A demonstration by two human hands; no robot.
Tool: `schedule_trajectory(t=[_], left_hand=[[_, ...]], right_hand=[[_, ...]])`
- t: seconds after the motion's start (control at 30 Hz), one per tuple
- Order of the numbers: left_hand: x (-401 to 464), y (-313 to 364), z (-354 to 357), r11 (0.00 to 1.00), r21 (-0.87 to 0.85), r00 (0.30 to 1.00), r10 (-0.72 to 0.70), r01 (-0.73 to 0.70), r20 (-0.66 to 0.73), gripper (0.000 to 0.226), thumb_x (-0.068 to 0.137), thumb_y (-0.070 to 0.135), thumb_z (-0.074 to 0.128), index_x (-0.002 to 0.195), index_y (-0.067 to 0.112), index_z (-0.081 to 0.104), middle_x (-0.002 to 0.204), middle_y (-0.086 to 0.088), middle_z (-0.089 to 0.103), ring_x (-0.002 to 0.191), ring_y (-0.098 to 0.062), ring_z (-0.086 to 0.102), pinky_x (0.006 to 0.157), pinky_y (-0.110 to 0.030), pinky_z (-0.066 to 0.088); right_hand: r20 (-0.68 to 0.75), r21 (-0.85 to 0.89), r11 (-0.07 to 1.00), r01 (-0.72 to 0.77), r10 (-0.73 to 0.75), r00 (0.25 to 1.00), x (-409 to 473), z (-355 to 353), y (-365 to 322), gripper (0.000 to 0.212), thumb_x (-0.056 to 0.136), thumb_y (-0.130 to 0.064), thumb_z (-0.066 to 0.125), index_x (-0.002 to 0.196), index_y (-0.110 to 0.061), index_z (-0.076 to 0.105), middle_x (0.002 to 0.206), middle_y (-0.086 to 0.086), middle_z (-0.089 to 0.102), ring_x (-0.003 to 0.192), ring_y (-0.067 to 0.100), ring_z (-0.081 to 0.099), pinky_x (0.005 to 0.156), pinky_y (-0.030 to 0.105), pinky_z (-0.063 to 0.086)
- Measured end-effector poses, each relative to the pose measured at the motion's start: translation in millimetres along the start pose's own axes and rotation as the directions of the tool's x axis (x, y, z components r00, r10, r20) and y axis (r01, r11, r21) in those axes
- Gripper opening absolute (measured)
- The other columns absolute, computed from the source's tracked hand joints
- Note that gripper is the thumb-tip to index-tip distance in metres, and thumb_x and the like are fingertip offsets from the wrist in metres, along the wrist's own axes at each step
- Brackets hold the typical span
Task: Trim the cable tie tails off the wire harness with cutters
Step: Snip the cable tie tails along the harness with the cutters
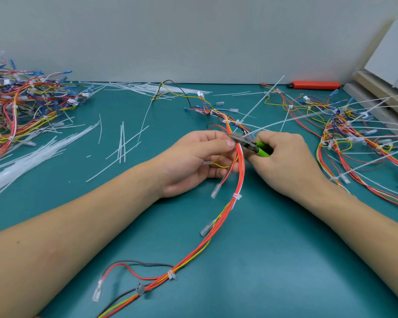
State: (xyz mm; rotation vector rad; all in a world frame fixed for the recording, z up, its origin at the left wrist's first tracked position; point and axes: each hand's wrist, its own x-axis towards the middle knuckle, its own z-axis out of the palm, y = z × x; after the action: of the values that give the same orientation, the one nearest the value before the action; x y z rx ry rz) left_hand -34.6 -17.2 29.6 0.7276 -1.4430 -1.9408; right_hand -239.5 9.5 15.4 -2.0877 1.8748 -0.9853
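A wire harness (218,228) of red, orange and yellow wires runs from the mat's near edge up between my hands. My left hand (193,161) pinches the bundle between thumb and fingers. My right hand (285,161) grips green-handled cutters (251,144), whose grey jaws sit at the bundle beside my left thumb, at a white cable tie. A long white tie tail (257,106) sticks up and away from the harness just beyond the jaws. Lower ties on the harness (237,196) look short.
On the teal mat (274,260), a heap of harnesses (21,106) lies at far left with cut white tie tails (32,157) strewn beside it. More harnesses with long tails (354,134) fill the right. A red tool (315,85) lies by the back wall.
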Motion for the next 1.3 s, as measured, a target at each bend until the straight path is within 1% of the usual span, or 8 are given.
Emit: schedule_trajectory(t=[0.07,0.2,0.53,0.7,0.8,1.0,1.1,1.3], left_hand=[[-0.2,0.2,0.6,1.0,0.004,1.0,-0.004,0.004,0.0,0.016,0.101,0.009,0.053,0.089,0.012,0.064,0.077,0.0,0.066,0.064,-0.012,0.065,0.06,-0.02,0.049],[-0.8,1.2,1.8,1.0,0.009,1.0,-0.012,0.012,-0.013,0.016,0.101,0.008,0.052,0.089,0.011,0.064,0.077,-0.001,0.066,0.064,-0.012,0.065,0.06,-0.021,0.048],[-3.6,3.8,4.4,0.999,0.038,1.0,-0.009,0.009,-0.005,0.033,0.099,0.014,0.055,0.075,0.024,0.075,0.096,-0.005,0.076,0.073,-0.013,0.071,0.064,-0.022,0.047],[-4.2,2.3,4.6,1.0,0.013,0.999,0.021,-0.02,-0.039,0.024,0.097,0.012,0.058,0.079,0.017,0.073,0.079,-0.003,0.071,0.07,-0.019,0.072,0.057,-0.02,0.048],[-4.3,3.0,4.5,1.0,0.013,0.999,0.012,-0.012,-0.03,0.022,0.097,0.012,0.058,0.08,0.016,0.073,0.081,-0.005,0.071,0.07,-0.018,0.071,0.057,-0.021,0.049],[-4.3,3.3,4.2,1.0,-0.014,1.0,-0.002,0.002,-0.028,0.023,0.096,0.012,0.058,0.081,0.015,0.076,0.086,-0.008,0.074,0.071,-0.016,0.072,0.06,-0.021,0.053],[-2.3,2.4,2.5,0.998,-0.055,1.0,-0.009,0.008,-0.028,0.018,0.094,0.011,0.059,0.084,0.013,0.074,0.097,-0.01,0.076,0.072,-0.015,0.072,0.066,-0.023,0.054],[-2.4,3.7,2.0,1.0,-0.021,1.0,-0.02,0.02,-0.006,0.022,0.09,0.016,0.06,0.078,0.019,0.079,0.085,-0.002,0.076,0.072,-0.013,0.074,0.062,-0.021,0.054]], right_hand=[[-0.008,0.017,1.0,0.016,-0.016,1.0,-1.1,-1.3,-2.1,0.004,0.086,-0.027,0.075,0.085,-0.029,0.071,0.077,-0.011,0.067,0.078,0.017,0.059,0.074,0.039,0.05],[-0.001,-0.01,0.999,0.049,-0.049,0.999,-1.1,-4.5,-7.5,0.021,0.085,-0.02,0.073,0.104,-0.027,0.074,0.103,-0.012,0.072,0.11,0.02,0.061,0.097,0.037,0.048],[-0.024,-0.022,0.998,0.062,-0.062,0.998,-1.5,-5.7,-6.1,0.02,0.08,-0.017,0.077,0.099,-0.017,0.072,0.101,0.0,0.066,0.103,0.025,0.059,0.092,0.032,0.042],[0.019,0.027,0.999,0.018,-0.018,1.0,-1.0,-4.5,-8.8,0.024,0.081,-0.027,0.068,0.062,-0.027,0.054,0.06,-0.008,0.05,0.063,0.014,0.043,0.06,0.036,0.035],[0.042,0.066,0.998,-0.01,0.007,0.999,-2.5,-2.6,-7.5,0.021,0.084,-0.02,0.07,0.066,-0.028,0.062,0.056,-0.005,0.052,0.056,0.014,0.041,0.054,0.033,0.037],[-0.022,0.074,0.996,0.047,-0.045,0.999,-3.3,-5.3,-10.7,0.01,0.08,-0.026,0.072,0.079,-0.015,0.071,0.071,-0.003,0.065,0.073,0.011,0.054,0.067,0.018,0.039],[-0.006,0.039,0.997,0.062,-0.062,0.998,-3.3,-5.6,-11.8,0.013,0.083,-0.019,0.075,0.095,-0.023,0.075,0.095,-0.01,0.072,0.103,0.02,0.062,0.092,0.034,0.046],[-0.041,0.088,0.992,0.086,-0.082,0.996,-5.7,-7.2,-13.5,0.026,0.08,-0.016,0.073,0.104,-0.023,0.075,0.105,-0.007,0.071,0.108,0.019,0.064,0.1,0.044,0.049]])
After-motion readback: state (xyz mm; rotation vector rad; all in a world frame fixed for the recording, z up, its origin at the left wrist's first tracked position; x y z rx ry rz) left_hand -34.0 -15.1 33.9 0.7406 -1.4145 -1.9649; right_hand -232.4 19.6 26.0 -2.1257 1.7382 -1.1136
